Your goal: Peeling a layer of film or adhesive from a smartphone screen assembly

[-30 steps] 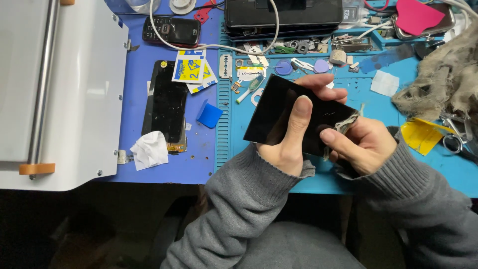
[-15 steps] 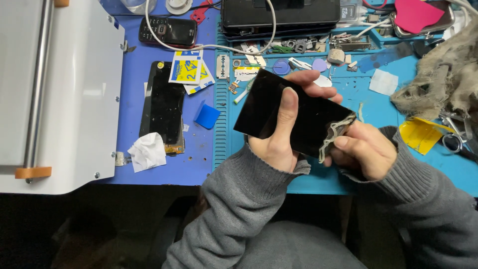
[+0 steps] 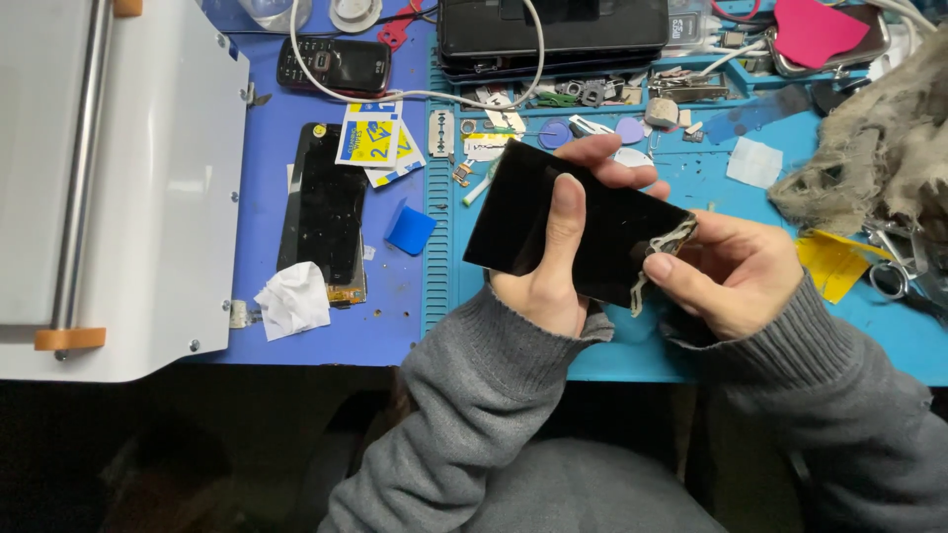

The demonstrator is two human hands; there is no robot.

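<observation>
While the left hand (image 3: 553, 266) grips a black glass panel (image 3: 573, 222) from below, its thumb lies flat across the dark face and its fingertips curl over the far edge, so the panel sits tilted above the light blue work mat (image 3: 711, 197), clear of the surface. At the panel's right-hand corner the right hand (image 3: 736, 271) pinches a small scrap of frayed grey cloth (image 3: 664, 247) between thumb and forefinger, pressed against the glass edge; both hands are closed on what they hold, and both wrists wear grey knitted sleeves. To the left, on the darker blue mat (image 3: 257, 148), a second black phone screen (image 3: 324, 207) lies flat, with a crumpled white tissue (image 3: 292, 299) touching its near end, a small blue square (image 3: 410, 230) just beside it, and yellow-and-blue printed cards (image 3: 370, 138) overlapping its far corner. Beyond that lies an old black keypad phone (image 3: 334, 65) with a white cable (image 3: 415, 94) curving past it. A white machine (image 3: 109, 178) with a metal bar and orange end pieces fills the left side. Small parts and tools are scattered along the far edge of the light blue mat, near a black device (image 3: 553, 35). On the right lie a grey rag (image 3: 879, 148), a yellow scrap (image 3: 831, 262), scissors (image 3: 894, 266), a white patch (image 3: 754, 161) and a pink sheet (image 3: 815, 30).
</observation>
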